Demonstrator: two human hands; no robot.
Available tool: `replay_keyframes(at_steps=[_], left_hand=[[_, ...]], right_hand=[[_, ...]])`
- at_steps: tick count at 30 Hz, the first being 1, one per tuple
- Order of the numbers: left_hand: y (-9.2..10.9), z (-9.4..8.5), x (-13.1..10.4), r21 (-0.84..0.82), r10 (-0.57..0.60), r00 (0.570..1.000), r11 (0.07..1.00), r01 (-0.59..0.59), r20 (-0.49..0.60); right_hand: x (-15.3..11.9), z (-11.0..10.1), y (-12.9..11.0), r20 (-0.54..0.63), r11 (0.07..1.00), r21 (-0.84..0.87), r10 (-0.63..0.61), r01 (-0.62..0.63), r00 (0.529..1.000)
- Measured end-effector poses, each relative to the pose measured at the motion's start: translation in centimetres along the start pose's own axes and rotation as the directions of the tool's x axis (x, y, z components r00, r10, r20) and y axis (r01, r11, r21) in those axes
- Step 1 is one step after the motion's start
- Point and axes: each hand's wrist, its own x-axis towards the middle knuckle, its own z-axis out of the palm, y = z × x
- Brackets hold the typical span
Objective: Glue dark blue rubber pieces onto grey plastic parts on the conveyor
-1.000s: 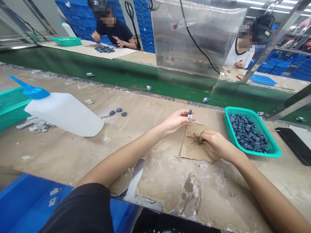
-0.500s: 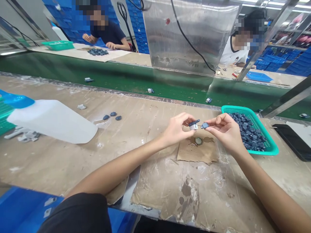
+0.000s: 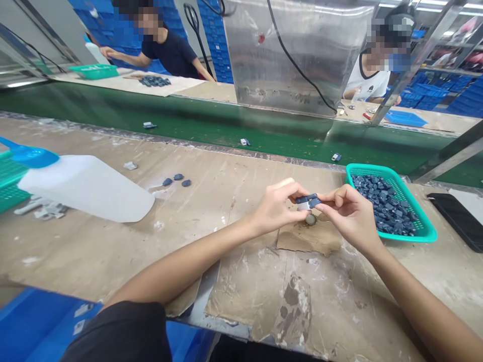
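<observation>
My left hand (image 3: pixel 281 203) pinches a small white and dark blue plastic part (image 3: pixel 303 204) between thumb and fingers. From the right, my right hand (image 3: pixel 349 208) grips a small dark blue plastic piece (image 3: pixel 314 202), which now touches the end of the white part. Fingertips cover much of both pieces. Just below them a round metal bottle cap (image 3: pixel 311 219) sits on a scrap of cardboard (image 3: pixel 307 239). Beside my right hand is a green basket (image 3: pixel 428 232) heaped with dark blue pieces (image 3: pixel 388 206).
A white bottle (image 3: pixel 88 188) with a blue top lies at left, near three dark pieces (image 3: pixel 178 177). Beyond the table, a green conveyor belt (image 3: pixel 204 128) carries several small parts. A black phone (image 3: pixel 458 221) lies at far right. Two people sit across the belt.
My right hand has brought the dark blue piece against the white part; before, a gap lay between them. Parts on the belt appear further right. The person at far left has stretched out an arm.
</observation>
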Motion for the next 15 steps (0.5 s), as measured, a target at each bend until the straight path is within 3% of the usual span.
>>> replay_keyframes(at_steps=[4, 9, 12, 15], left_hand=[[0.5, -0.1, -0.1, 0.011, 0.088, 0.995, 0.996, -0.087, -0.043], [1.2, -0.3, -0.2, 0.022, 0.084, 0.996, 0.996, -0.083, -0.031], [1.4, -0.5, -0.1, 0.03, 0.09, 0.996, 0.996, -0.089, -0.02], [1.5, -0.5, 0.0, -0.005, 0.134, 0.991, 0.991, -0.135, -0.017]], right_hand=[[0.6, -0.3, -0.3, 0.081, 0.962, 0.228, 0.136, -0.151, 0.987], [0.5, -0.4, -1.4, 0.079, 0.971, 0.202, 0.117, -0.131, 0.99], [0.5, -0.4, -1.5, 0.097, 0.949, 0.233, 0.195, -0.212, 0.976], [0.6, -0.6, -1.3, 0.251, 0.869, 0.338, 0.286, -0.361, 0.925]])
